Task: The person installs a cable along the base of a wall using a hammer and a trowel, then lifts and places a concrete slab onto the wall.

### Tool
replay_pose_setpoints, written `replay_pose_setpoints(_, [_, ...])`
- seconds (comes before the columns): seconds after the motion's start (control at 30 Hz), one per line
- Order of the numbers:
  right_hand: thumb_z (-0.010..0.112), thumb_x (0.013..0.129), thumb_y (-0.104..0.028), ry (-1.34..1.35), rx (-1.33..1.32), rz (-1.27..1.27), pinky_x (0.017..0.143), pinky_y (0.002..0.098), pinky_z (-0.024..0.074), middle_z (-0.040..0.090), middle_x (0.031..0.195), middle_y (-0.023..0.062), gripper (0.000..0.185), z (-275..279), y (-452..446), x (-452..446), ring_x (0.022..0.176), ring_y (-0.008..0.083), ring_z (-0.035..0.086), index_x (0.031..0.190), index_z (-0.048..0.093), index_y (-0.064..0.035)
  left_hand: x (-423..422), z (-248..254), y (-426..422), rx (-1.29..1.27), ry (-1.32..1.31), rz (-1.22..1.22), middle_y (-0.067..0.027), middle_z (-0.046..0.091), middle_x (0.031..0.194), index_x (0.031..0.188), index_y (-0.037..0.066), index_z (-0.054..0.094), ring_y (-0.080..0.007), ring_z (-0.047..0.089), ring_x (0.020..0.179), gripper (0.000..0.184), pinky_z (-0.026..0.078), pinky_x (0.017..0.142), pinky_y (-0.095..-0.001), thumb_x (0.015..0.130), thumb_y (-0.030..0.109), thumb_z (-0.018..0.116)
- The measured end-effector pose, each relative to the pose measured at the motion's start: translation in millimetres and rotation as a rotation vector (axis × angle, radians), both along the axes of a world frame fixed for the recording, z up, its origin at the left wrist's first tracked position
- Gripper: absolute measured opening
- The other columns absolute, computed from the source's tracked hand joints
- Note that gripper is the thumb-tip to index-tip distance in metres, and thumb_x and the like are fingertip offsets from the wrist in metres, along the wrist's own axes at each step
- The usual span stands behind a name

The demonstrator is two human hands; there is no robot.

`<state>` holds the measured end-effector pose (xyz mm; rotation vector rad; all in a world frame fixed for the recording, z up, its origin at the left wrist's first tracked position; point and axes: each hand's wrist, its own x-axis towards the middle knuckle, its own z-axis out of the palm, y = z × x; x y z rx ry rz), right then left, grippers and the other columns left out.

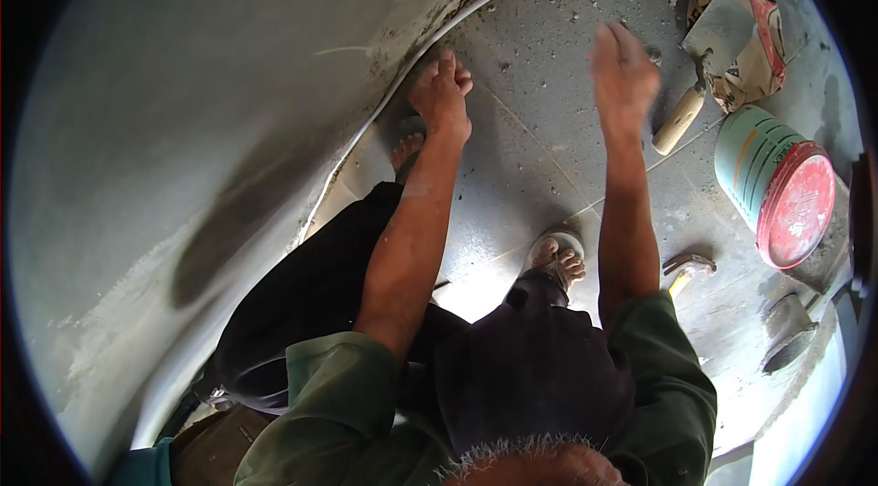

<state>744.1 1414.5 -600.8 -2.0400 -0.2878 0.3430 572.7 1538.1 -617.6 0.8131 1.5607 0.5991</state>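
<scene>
My left hand is closed, fingers curled, above the floor beside the white cable that runs along the foot of the wall. Whatever it may hold is hidden or too small to make out. Farther right, my right hand hovers over the floor, its fingers smeared by motion. Closest to that hand is a trowel, its wooden handle towards me and its flat metal blade on a crumpled printed paper bag.
A pale green bucket with a red lid lies tipped at the right. Nearer are a hammer and a grey cup-like container. Grit dots the tiled floor. A plastered wall fills the left side.
</scene>
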Motion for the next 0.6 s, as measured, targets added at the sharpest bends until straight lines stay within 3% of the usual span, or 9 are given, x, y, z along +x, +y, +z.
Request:
replay_pose_setpoints(0.07, [0.062, 0.086, -0.02, 0.242, 0.25, 0.025, 0.056, 0.0263, 0.0526, 0.066, 0.074, 0.0116, 0.033, -9.5, 37.5, 2.8, 0.067, 0.0134, 0.065, 0.107, 0.064, 0.0048, 5.5, 5.9, 2.9, -0.029, -0.043, 0.057, -0.0045, 0.058, 0.079, 0.091, 0.0, 0.061, -0.0128, 0.056, 0.069, 0.019, 0.052, 0.065, -0.0262, 0.09, 0.019, 0.062])
replay_pose_setpoints(0.1, [0.062, 0.086, -0.02, 0.249, 0.25, 0.041, 0.056, 0.0263, 0.0526, 0.066, 0.074, 0.0116, 0.033, -13.8, 52.2, 6.2, 0.067, 0.0134, 0.065, 0.107, 0.064, 0.0048, 5.4, 8.1, 4.4, -0.054, -0.078, 0.097, -0.0041, 0.058, 0.078, 0.089, 0.001, 0.06, -0.0127, 0.056, 0.068, 0.018, 0.052, 0.064, -0.0261, 0.09, 0.019, 0.062])
replay_pose_setpoints(0.17, [0.063, 0.088, -0.02, 0.433, 0.421, 0.072, 0.061, 0.0253, 0.0559, 0.067, 0.085, 0.014, 0.035, -17.6, 77.7, 14.4, 0.069, 0.0168, 0.066, 0.105, 0.061, 0.0107, 4.4, 4.4, 7.9, -0.07, -0.131, 0.147, -0.0043, 0.057, 0.078, 0.088, 0.001, 0.06, -0.013, 0.056, 0.066, 0.018, 0.052, 0.063, -0.0257, 0.09, 0.018, 0.062])
replay_pose_setpoints(0.3, [0.063, 0.088, -0.016, 0.459, 0.437, 0.047, 0.061, 0.0251, 0.0571, 0.067, 0.081, 0.0145, 0.031, -21.8, 104.1, 25.8, 0.065, 0.0172, 0.066, 0.1, 0.061, 0.0122, 5.1, -5.6, 20.6, -0.134, -0.322, 0.235, -0.005, 0.057, 0.076, 0.092, 0.003, 0.057, -0.0148, 0.056, 0.063, 0.016, 0.051, 0.058, -0.0244, 0.09, 0.018, 0.062])
replay_pose_setpoints(0.5, [0.061, 0.089, -0.012, 0.382, 0.36, 0.077, 0.055, 0.0245, 0.0531, 0.067, 0.074, 0.0121, 0.024, -33.5, 121.0, 36.8, 0.062, 0.0166, 0.066, 0.094, 0.061, 0.0112, 3.6, -24.4, 35.5, -0.186, -0.301, 0.271, -0.0048, 0.058, 0.076, 0.091, 0.003, 0.057, -0.0145, 0.057, 0.064, 0.014, 0.051, 0.057, -0.0238, 0.091, 0.016, 0.06])
replay_pose_setpoints(0.6, [0.059, 0.09, -0.013, 0.283, 0.158, 0.137, 0.053, 0.0257, 0.0509, 0.066, 0.072, 0.0112, 0.022, -55.0, 136.6, 40.1, 0.061, 0.0145, 0.065, 0.091, 0.062, 0.0088, 4.2, -20.8, 36.6, -0.177, -0.307, 0.238, -0.0043, 0.058, 0.076, 0.091, 0.004, 0.057, -0.0146, 0.058, 0.064, 0.013, 0.051, 0.057, -0.0236, 0.09, 0.016, 0.061])
